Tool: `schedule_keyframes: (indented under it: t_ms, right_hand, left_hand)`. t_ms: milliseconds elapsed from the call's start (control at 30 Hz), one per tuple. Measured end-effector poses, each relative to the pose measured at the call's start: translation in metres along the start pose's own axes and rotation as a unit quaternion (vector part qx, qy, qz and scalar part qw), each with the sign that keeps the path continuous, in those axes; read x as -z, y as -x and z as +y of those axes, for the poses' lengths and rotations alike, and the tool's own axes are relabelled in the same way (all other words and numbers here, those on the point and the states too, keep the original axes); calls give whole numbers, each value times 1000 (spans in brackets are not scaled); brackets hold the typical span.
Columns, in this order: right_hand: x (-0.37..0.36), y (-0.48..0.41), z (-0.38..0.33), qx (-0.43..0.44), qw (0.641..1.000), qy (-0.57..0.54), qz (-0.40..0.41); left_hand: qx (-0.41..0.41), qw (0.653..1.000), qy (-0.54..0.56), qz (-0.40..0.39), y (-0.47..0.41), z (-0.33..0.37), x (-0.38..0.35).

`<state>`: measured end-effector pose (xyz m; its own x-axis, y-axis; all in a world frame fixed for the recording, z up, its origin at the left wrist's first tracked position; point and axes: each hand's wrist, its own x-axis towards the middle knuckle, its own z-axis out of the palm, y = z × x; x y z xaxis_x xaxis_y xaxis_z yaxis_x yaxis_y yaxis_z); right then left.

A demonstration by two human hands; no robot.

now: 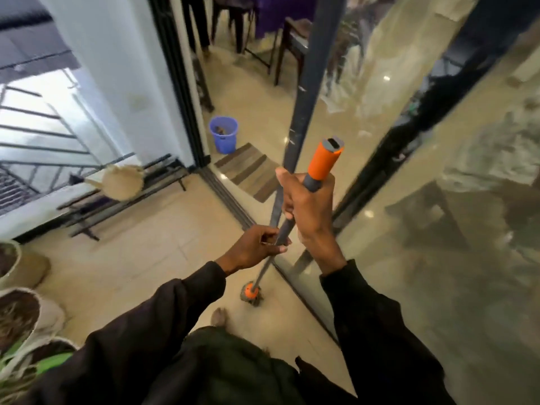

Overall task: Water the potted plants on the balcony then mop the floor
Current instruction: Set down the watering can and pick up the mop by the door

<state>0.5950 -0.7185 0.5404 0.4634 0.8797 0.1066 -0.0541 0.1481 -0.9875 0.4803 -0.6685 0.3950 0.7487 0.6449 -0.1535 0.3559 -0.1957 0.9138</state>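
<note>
**A:** Any brand or lettering on the mop (292,213)?

**B:** I can't make any out, the picture is too smeared. The mop has a grey shaft with an orange sleeve (324,160) at the top and a grey plug in its end.

**A:** How is it held?

**B:** With both hands. The right grip (306,209) is clenched round the shaft just under the orange sleeve, with the thumb lying up along it. The left grip (257,248) is lower down, its fingers curled round the shaft from the left side. The two are close together but apart.

**A:** And the mop's working end?

**B:** The mop head (250,294) is grey with an orange collar. It is down on the balcony floor (152,258), at the floor's edge along the sliding-door track (233,204). A bare foot (219,315) is just beside it.

**A:** Where are the plants?

**B:** The potted plants (20,311) stand in pale pots along the left edge of the floor, well away from the mop head.

**A:** Anything else?

**B:** A tan round vessel (124,182) sits on a low black rack (163,178) at the far edge of the floor. Through the doorway, a blue bucket (223,135) stands beside a striped mat (248,171). The glass door (438,229) takes up the right side.
</note>
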Motion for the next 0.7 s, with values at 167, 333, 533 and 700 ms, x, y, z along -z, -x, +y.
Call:
schedule_keyframes:
  t_ms: [167, 333, 533, 700]
  right_hand:
    - [-71, -27, 7, 11, 997, -30, -71]
    - [-151, -71, 24, 9, 992, -55, -110]
    - [-245, -131, 51, 30, 988, -59, -142]
    - [-329, -175, 66, 38, 978, -101, -177]
  left_hand:
    - [-7, 980, -110, 165, 16, -31, 43]
    - [6, 961, -136, 240, 7, -73, 112]
    - [-7, 941, -189, 282, -17, -119, 207]
    - [4, 930, -187, 316, -25, -150, 289]
